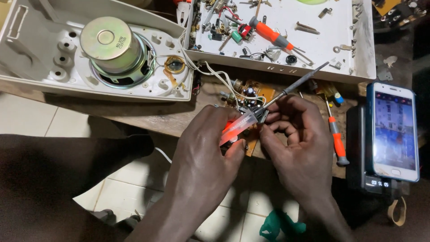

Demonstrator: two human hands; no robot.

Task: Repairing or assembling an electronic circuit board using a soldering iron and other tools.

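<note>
1. The circuit board [251,96] lies at the near edge of the counter [134,117], partly under both hands, with its brown face and small upright capacitors showing just beyond the knuckles.
2. The left hand [204,152] clasps a screwdriver with a clear, orange-glowing handle [237,126]; its fingers [233,150] are curled round the handle, thumb underneath.
3. The right hand [298,134] has its fingers [274,117] bent in against the handle's front end, where the dark metal shaft [298,83] runs up and away toward the white tray; I judge it is pinching the shaft or a part on the board, but which one I cannot tell.
4. White wires [215,74] run from the board to the opened speaker housing [89,49], whose round speaker magnet [109,42] is exposed.
5. As a judgement of progress: the casing is already open and the board is pulled out but not freed, since the wires are attached; work on the board itself is under way, and reassembly is all left to do.
6. Beyond the hands, the white tray [313,49] holds loose screws, small parts and an orange-handled screwdriver [271,33].
7. Another orange-handled screwdriver [336,134] lies on the counter to the right of the right hand.
8. A smartphone [394,130] with a lit screen stands propped at the far right, on a dark box with a small digital display.
9. Below the counter, a tiled floor [58,121] and a green rag [280,224] show.
</note>
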